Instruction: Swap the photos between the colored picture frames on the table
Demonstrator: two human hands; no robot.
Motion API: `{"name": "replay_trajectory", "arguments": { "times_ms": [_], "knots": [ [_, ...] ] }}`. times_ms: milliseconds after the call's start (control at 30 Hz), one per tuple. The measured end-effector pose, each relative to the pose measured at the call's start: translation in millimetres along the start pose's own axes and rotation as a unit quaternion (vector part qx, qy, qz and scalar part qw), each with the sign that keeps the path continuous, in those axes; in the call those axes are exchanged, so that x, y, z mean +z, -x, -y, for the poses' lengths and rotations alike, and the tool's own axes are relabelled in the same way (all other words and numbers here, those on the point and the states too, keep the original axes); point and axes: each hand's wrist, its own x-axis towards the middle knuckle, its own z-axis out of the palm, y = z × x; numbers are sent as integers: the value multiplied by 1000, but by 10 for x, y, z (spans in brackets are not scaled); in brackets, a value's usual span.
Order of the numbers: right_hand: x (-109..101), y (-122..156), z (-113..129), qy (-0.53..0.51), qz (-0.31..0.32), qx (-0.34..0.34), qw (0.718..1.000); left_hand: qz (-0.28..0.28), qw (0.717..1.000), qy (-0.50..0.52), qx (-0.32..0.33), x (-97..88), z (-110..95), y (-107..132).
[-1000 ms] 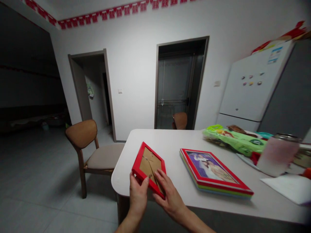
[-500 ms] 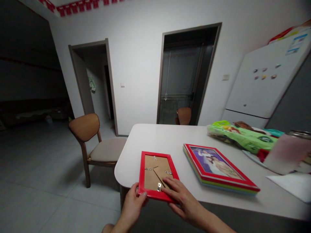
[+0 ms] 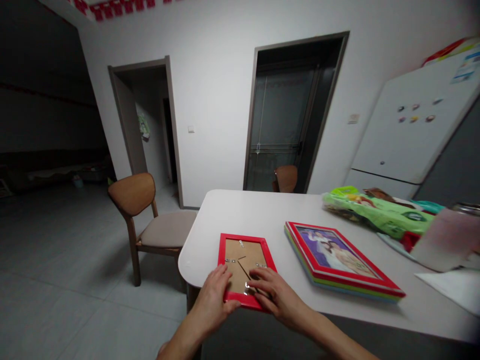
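A red picture frame (image 3: pixel 268 254) lies back side up at the near edge of the white table (image 3: pixel 240 210). Its brown backing board (image 3: pixel 243 249) shows small metal clips on the sides and a slanted stand strip. My left hand (image 3: pixel 214 296) grips the frame's near left part, fingers over the board and thumb along the near rim. At the near right corner, my right hand (image 3: pixel 280 296) holds the frame, its bent fingers on the board by the near clip (image 3: pixel 247 287). The undersides of both hands are hidden.
Right of the frame, a stack of coloured picture frames (image 3: pixel 345 260) has a photo of people on top. Farther right are a green package (image 3: pixel 390 215), a pinkish jar (image 3: pixel 446 240) and white paper (image 3: pixel 450 287). A wooden chair (image 3: pixel 133 197) stands left of the table.
My left hand has shifted from pinching the frame's near left corner to lying over its left side, fingers on the board. My right hand's fingers have bent more near the clip.
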Motion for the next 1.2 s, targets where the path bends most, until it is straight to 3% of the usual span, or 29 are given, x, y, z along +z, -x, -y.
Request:
{"name": "replay_trajectory", "arguments": {
  "times_ms": [200, 533, 633, 767, 1200],
  "knots": [
    [22, -260, -20, -57, 55, 36, 996, 65, 997, -20, 31, 16, 78, -70],
    [114, -308, -46, -59, -21, 94, 994, 74, 995, -48, 46, 18, 110, -72],
    [17, -297, -232, 4, -55, 150, 987, 69, 996, -42, 35, 26, 97, -47],
    [-96, -291, -446, 82, -16, 176, 981, 68, 997, -30, 26, 32, 90, -32],
    [-33, -364, -489, 125, -19, 193, 973, 58, 998, -33, 22, 40, 106, -35]
  ]
}}
